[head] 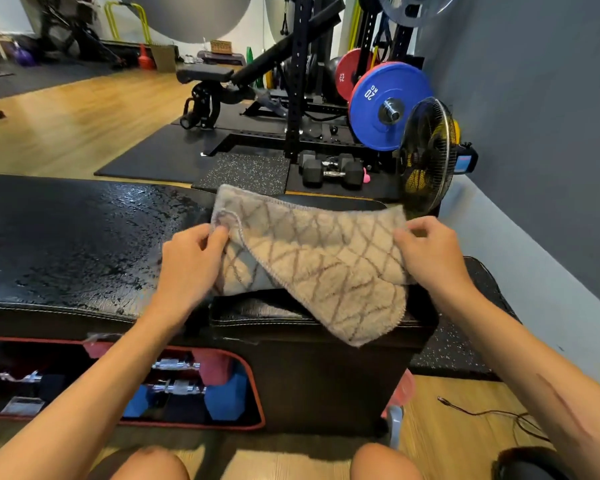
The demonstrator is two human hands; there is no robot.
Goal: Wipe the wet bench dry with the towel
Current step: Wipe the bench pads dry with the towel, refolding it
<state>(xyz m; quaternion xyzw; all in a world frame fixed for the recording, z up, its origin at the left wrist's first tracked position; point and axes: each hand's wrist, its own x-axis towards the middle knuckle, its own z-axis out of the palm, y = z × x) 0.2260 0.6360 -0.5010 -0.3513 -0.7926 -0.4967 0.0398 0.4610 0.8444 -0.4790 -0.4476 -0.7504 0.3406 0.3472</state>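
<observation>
A beige towel [312, 258] with a brown diamond pattern hangs spread between my hands, above the right end of the bench. My left hand [187, 261] pinches its left edge, where a corner is folded over. At the towel's upper right edge my right hand [430, 251] pinches it. One corner droops over the bench's front edge. The black padded bench [66, 244] runs across the view, and its left section glistens with water drops and streaks. The towel hides part of the right section.
Under the bench, an open compartment [118, 386] holds blue and pink dumbbells. Behind the bench stand a black floor fan [428, 157], black dumbbells [329, 171], a rack with a blue weight plate [385, 105] and black floor mats. A grey wall is on the right. My knees show at the bottom.
</observation>
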